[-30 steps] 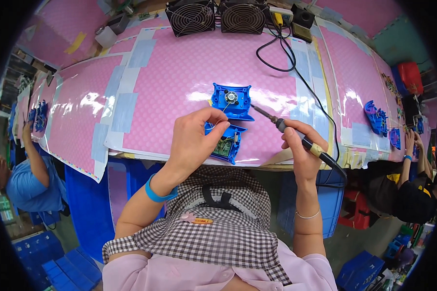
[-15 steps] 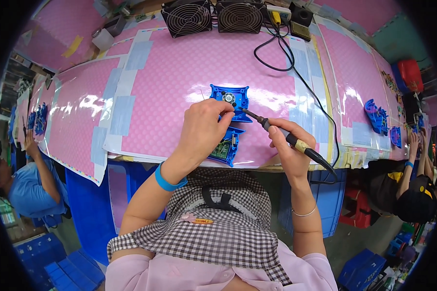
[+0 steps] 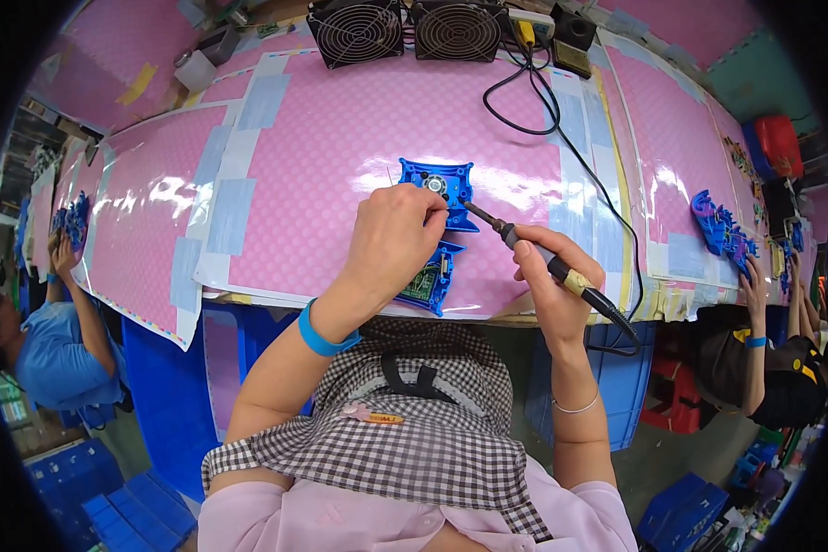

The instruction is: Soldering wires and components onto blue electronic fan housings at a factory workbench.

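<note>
My right hand (image 3: 554,276) is closed round a soldering iron (image 3: 534,247), held like a pen. Its tip reaches the right side of an open blue plastic housing (image 3: 461,169) with a small round speaker (image 3: 434,186) inside. Over the housing's lower left, my left hand (image 3: 391,235) is closed in a pinch. What its fingertips hold is hidden; a thin wire end pokes up behind the hand. Below lies a second blue housing half (image 3: 445,276) with a green circuit board (image 3: 420,286), partly covered by my left hand and wrist.
Two black fans (image 3: 357,32) stand at the bench's far edge. Right of them are a soldering iron stand (image 3: 572,41) and a looped black cable (image 3: 554,120). Co-workers sit at both sides, their hands at blue parts (image 3: 718,225). Blue crates (image 3: 161,386) stand below the bench.
The soldering iron's tip has shifted slightly right and my left hand has moved a little right. At the right, a co-worker's hand has reached the blue parts.
</note>
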`<state>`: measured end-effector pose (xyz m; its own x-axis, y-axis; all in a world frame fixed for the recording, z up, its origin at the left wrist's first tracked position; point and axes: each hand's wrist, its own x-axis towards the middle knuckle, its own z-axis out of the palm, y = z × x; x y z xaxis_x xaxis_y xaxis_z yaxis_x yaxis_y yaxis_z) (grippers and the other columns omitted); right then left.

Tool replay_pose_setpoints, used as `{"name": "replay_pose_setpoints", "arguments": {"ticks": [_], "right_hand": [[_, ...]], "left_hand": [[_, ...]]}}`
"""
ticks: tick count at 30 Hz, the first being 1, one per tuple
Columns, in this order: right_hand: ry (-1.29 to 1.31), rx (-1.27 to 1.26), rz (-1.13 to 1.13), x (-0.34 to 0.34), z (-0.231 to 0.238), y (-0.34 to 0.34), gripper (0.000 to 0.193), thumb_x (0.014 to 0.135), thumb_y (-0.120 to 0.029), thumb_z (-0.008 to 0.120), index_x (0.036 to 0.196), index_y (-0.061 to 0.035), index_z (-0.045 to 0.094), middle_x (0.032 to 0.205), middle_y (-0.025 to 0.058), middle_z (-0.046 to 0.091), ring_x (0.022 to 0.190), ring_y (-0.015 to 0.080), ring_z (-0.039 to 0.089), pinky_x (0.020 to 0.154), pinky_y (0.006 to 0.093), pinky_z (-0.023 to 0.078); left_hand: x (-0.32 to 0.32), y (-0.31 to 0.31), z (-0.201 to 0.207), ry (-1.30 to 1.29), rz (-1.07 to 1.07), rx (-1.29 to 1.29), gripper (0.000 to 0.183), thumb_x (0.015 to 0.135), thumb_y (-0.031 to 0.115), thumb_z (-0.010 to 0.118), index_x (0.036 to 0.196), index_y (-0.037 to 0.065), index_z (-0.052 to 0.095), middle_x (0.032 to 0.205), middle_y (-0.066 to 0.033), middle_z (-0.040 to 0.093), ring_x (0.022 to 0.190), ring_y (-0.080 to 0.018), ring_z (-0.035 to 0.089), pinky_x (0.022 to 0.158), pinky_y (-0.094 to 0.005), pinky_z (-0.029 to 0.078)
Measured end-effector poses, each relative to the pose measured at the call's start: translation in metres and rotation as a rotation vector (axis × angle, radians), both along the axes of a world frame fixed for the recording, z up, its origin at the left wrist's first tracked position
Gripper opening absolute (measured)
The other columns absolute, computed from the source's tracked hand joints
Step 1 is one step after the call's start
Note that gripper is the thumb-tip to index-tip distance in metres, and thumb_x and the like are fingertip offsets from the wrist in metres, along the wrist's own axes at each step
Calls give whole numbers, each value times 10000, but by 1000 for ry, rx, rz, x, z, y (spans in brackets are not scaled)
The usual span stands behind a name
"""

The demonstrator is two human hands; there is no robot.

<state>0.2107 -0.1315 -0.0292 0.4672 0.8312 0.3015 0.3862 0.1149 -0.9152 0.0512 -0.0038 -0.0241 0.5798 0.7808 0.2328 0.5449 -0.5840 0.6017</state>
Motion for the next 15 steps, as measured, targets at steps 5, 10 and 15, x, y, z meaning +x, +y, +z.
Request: {"name": "replay_pose_setpoints", "arguments": {"ticks": [5,10,15], "right_hand": [[-15,-5,12,0,-2,1,173,858,-34,670,1011,43,695,780,80,676,609,100,627,547,207,494],[-16,1,13,2,-2,-2,174,865,-29,662,1019,47,689,783,88,676,613,108,624,556,211,494],[56,4,-16,1,5,-9,192,872,-26,651,1043,58,673,782,99,672,622,115,617,570,217,491]], "left_hand": [[1,0,0,-7,2,-16,136,767,106,680,858,16,729,766,-145,692,694,-288,666,652,-374,513],[1,0,-1,-14,8,-21,141,762,105,673,855,15,728,769,-149,695,697,-286,672,653,-369,518],[0,1,-2,-16,4,-23,151,745,101,656,846,15,728,788,-150,703,710,-284,681,667,-363,528]]}}
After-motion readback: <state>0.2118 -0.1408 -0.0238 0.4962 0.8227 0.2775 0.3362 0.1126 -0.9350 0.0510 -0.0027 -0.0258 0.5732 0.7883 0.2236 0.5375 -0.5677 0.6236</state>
